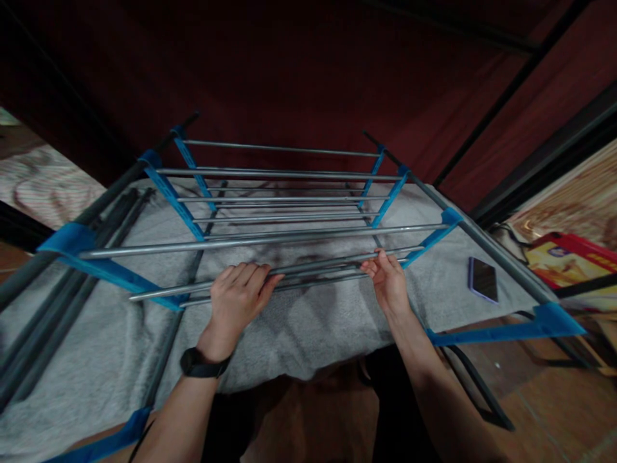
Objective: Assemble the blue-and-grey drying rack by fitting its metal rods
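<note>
A: Principal item, and where?
B: One silver rod [318,264], lying crosswise in the near half of my rack [504,256]; its left end juts past a blue bracket [125,273] on the left.
A: Hands?
B: Two, mine, set well apart along the rod. My left hand [241,289] wraps over it, palm down; my right hand [389,283] pinches it nearer the right end.
A: Handling?
B: I judge it light, stiff and hollow; smooth, so apt to roll or slip; hardly fragile, though the blue brackets look like thin plastic. Best held near both ends, just inside the brackets.
A: Counts?
B: Blue brackets: eight in view, four left, four right. Crosswise rods: several, overlapping too much for me to total. Loose dark tubes [78,305], far left: at least two.
A: Sundries?
B: Phone [483,280], right: one. Dark wristband [205,363], on my left wrist: one. Grey cloth [299,341], beneath the rack: one, soft. Red-and-yellow package [573,260], far right: one.
</note>
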`<control>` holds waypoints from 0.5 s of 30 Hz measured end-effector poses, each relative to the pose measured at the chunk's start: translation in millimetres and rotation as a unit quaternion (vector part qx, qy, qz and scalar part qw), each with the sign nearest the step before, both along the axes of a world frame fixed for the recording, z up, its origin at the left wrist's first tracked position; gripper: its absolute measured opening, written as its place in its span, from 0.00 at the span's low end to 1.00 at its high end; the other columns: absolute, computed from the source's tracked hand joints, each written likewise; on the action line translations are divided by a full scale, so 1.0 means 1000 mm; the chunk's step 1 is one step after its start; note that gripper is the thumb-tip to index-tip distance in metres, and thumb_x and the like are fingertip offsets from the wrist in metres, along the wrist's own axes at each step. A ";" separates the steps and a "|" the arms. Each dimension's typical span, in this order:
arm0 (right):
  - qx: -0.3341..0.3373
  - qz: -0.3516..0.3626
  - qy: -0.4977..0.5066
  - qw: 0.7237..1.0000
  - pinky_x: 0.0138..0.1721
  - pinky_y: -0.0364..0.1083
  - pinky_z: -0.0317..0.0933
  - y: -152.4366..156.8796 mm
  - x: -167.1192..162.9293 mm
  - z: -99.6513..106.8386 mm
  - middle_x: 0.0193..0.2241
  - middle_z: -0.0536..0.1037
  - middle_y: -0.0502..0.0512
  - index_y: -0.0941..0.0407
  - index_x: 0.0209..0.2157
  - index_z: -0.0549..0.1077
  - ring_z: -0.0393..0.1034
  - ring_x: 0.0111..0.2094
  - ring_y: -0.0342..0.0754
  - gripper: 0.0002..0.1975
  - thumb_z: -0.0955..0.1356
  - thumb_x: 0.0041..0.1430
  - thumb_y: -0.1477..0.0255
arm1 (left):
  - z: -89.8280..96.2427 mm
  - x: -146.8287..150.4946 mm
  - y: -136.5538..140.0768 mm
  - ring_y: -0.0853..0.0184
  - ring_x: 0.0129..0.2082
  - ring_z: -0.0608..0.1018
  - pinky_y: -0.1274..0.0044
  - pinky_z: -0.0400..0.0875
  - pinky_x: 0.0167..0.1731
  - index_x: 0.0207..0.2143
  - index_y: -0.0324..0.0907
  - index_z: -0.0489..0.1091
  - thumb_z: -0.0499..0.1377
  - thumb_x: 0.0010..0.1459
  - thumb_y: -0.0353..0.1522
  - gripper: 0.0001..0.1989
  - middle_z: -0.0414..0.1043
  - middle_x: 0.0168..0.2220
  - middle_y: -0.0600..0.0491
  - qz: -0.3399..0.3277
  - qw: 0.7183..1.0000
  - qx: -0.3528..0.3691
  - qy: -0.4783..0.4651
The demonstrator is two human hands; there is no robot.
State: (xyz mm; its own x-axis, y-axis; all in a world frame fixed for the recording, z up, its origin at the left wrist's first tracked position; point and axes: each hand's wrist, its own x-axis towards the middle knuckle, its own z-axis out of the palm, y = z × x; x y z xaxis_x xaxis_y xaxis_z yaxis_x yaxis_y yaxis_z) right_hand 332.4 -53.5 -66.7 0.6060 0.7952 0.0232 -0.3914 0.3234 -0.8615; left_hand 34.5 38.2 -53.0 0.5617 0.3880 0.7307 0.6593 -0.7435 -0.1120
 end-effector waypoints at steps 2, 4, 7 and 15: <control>0.002 0.004 0.004 1.000 0.35 0.43 0.72 -0.001 0.001 0.001 0.26 0.77 0.45 0.53 0.34 0.73 0.75 0.28 0.41 0.13 0.76 0.53 0.61 | 0.000 0.000 0.000 0.64 0.29 0.73 0.71 0.61 0.33 0.38 0.42 0.70 0.61 0.62 0.37 0.07 0.74 0.28 0.53 -0.001 1.000 0.008 -0.007; 0.002 0.009 0.008 1.000 0.35 0.43 0.72 -0.002 0.002 0.003 0.26 0.77 0.45 0.53 0.35 0.73 0.75 0.29 0.42 0.13 0.75 0.54 0.61 | 0.000 0.000 -0.001 0.63 0.30 0.73 0.71 0.61 0.32 0.38 0.43 0.70 0.61 0.61 0.36 0.07 0.74 0.28 0.53 -0.003 1.000 0.014 -0.016; -0.002 0.013 0.009 1.000 0.36 0.44 0.72 -0.002 0.004 0.004 0.25 0.77 0.46 0.53 0.34 0.72 0.75 0.28 0.42 0.13 0.75 0.55 0.61 | 0.000 0.001 -0.002 0.63 0.30 0.73 0.70 0.59 0.32 0.40 0.43 0.70 0.62 0.61 0.35 0.07 0.74 0.29 0.53 0.001 0.999 0.021 -0.030; -0.005 0.028 0.029 0.999 0.34 0.43 0.72 -0.002 0.007 0.006 0.26 0.78 0.46 0.53 0.35 0.73 0.76 0.29 0.43 0.10 0.74 0.56 0.64 | -0.003 0.003 -0.002 0.63 0.30 0.73 0.69 0.58 0.32 0.45 0.45 0.71 0.60 0.62 0.35 0.09 0.74 0.30 0.52 0.007 0.998 0.041 -0.045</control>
State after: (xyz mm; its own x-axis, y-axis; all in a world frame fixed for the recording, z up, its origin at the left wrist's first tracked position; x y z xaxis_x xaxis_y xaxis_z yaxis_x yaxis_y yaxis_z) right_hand 339.2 -55.5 -61.1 0.5602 0.8281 -0.0184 -0.4573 0.2907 -0.8404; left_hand 37.2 36.3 -55.8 0.4867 0.3320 0.8081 0.6800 -0.7246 -0.1118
